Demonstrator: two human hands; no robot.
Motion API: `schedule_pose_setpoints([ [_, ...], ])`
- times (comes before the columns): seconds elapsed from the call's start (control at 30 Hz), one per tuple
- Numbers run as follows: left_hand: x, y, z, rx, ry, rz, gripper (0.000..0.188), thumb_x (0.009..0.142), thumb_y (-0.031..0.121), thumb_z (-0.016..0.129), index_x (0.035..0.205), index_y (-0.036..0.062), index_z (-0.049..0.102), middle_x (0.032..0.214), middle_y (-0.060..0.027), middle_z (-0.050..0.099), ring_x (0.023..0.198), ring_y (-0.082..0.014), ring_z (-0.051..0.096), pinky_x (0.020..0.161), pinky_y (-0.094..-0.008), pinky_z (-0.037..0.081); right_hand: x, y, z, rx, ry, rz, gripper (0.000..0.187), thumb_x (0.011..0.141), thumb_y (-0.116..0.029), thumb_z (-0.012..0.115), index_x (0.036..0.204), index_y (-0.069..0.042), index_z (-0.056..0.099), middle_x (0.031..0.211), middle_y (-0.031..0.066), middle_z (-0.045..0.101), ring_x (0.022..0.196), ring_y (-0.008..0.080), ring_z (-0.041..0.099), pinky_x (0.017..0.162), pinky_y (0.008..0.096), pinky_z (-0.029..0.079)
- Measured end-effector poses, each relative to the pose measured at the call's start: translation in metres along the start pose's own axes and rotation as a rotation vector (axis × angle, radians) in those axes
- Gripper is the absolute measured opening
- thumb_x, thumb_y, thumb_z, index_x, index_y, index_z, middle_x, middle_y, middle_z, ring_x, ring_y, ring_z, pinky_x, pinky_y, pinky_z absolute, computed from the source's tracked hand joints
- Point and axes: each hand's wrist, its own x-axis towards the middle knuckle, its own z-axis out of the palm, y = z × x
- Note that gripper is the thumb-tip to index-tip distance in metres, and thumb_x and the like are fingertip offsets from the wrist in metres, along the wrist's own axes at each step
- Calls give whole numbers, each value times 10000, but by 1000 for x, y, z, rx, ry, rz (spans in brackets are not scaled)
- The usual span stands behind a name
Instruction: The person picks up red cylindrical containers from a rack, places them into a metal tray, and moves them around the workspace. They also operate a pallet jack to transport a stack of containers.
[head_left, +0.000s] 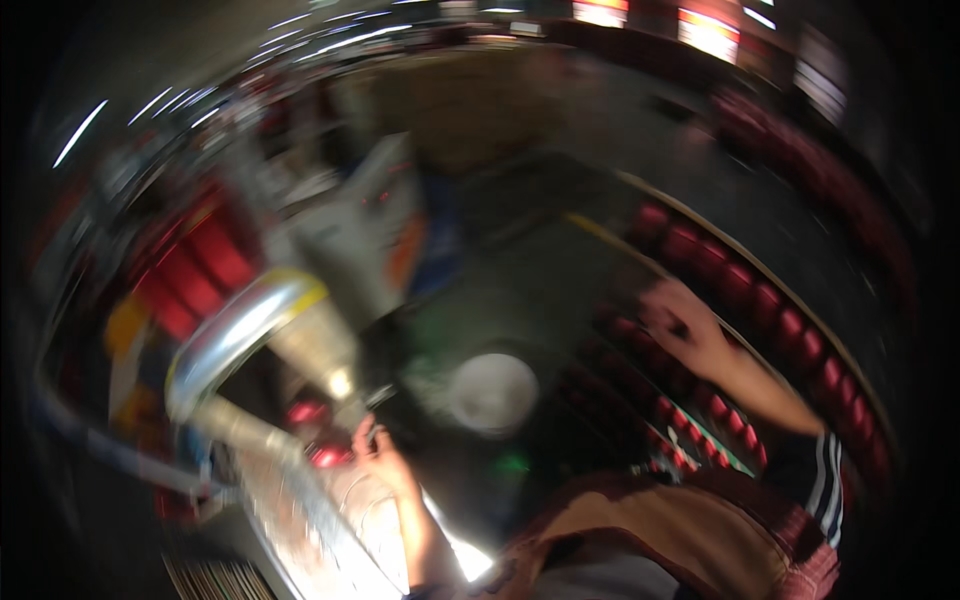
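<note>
Motion blurs much of the head view. My left hand (385,462) reaches up beside two shiny red rounded pieces (329,457) on a brightly lit work surface. Its fingertips are near a small dark part below a pale cone-shaped fitting (318,352); whether they grip anything is unclear. My right hand (682,322) is out to the right, over rows of shiny red rounded pieces (700,255). Its fingers look bent, but smearing hides whether something is in them.
A curved metallic lamp-like housing (235,325) with a yellow edge stands at the left, before a red ribbed bin (200,265). A white round object (493,393) lies low in the middle. Beyond are a white panel (355,235) and a brown box-like shape (460,110).
</note>
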Motion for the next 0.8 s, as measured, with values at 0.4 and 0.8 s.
schedule_pose_setpoints([
  [0.4,-85,357,365,-377,-947,534,176,961,18,553,1099,-9,658,1089,-34,630,899,-89,564,785,-196,440,-225,33,-389,-674,231,553,497,811,3,674,1279,-145,597,1219,76,541,1036,229,586,807,315,512],
  [0.8,-276,564,739,-241,-1314,1019,346,858,319,695,1172,173,702,1081,-99,718,958,-224,693,826,-349,526,-260,225,-611,-1193,537,786,568,820,-366,680,1368,-291,546,1345,267,472,1243,433,464,1060,465,396],
])
